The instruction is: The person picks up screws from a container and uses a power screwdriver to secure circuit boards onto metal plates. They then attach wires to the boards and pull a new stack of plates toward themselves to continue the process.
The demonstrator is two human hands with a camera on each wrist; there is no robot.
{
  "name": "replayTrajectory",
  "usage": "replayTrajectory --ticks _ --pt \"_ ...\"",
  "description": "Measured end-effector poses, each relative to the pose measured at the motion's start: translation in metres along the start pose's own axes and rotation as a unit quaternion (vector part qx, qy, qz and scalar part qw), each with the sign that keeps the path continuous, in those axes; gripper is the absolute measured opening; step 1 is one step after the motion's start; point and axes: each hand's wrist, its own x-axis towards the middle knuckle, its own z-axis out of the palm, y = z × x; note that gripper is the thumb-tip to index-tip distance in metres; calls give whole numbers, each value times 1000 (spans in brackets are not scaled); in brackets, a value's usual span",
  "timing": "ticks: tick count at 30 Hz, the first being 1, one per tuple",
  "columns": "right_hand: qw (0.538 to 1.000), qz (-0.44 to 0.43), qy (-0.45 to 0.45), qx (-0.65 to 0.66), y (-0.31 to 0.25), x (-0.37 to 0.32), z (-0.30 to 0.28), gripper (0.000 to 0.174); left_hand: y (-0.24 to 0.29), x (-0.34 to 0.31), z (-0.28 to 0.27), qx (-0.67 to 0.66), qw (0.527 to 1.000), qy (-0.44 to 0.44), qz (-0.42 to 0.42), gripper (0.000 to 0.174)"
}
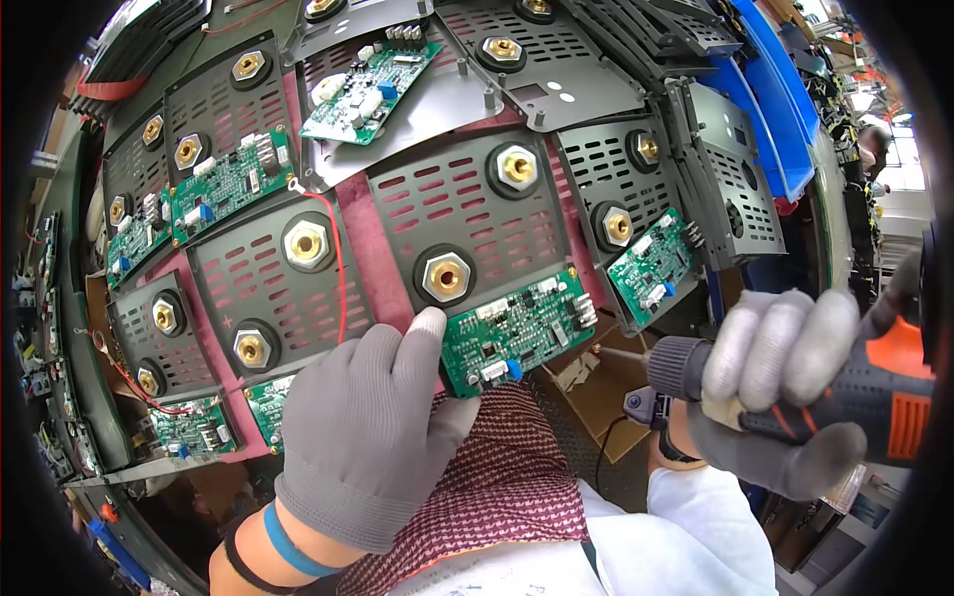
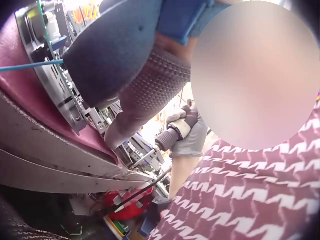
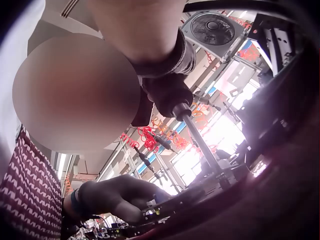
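The left hand (image 1: 373, 437), in a grey glove, rests its index fingertip and thumb by the left end of a green circuit board (image 1: 517, 333). This board lies along the near edge of a dark slotted plate (image 1: 407, 214) with two brass fittings. An orange and black power screwdriver (image 1: 845, 397) is gripped by the gloved right hand (image 1: 785, 377), its thin bit pointing left beside the board's right end. In the left wrist view the left hand (image 2: 145, 90) reaches down beside the plates. The right wrist view shows the bit (image 3: 200, 142); whether it touches anything is unclear.
More slotted plates (image 1: 268, 268) with brass fittings and boards cover the pink work surface (image 1: 373, 258). Blue bins (image 1: 770, 109) stand at the back right. A red wire (image 1: 333, 248) crosses one plate. Below the front edge is an open cardboard box (image 1: 606, 397).
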Motion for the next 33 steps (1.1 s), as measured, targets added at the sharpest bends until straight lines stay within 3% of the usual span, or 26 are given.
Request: replayTrajectory --ticks 7,9,10,13,14,24,26,28,29,31,33 --pt "990 76 -117 5 -6 22 -15 37 7 9 8 7 999 11 -35 61" --pt "994 32 -103 27 10 22 -18 37 7 10 7 2 999 11 -32 61" --pt "989 2 -143 34 18 26 -27 38 6 11 7 -3 999 12 -29 61" --pt "996 -17 -81 9 24 22 -21 38 6 11 6 -3 999 5 -31 62" --pt "998 20 -52 12 18 21 -15 37 6 12 5 -3 999 3 -32 62" --pt "998 49 -31 34 21 11 -10 40 4 10 14 40 999 -4 2 62" --pt "991 -111 -25 69 31 10 -8 45 3 9 16 67 998 7 6 62" --pt "978 -194 -63 49 32 11 -3 70 0 7 17 65 997 8 27 62" --pt "972 -199 -123 26 31 11 -13 69 0 7 18 65 998 9 23 62" --pt "974 -204 -57 83 38 3 -1 72 -1 7 18 62 997 13 34 62" --pt "974 -200 -81 75 36 3 -4 74 -1 6 17 64 997 17 33 62"
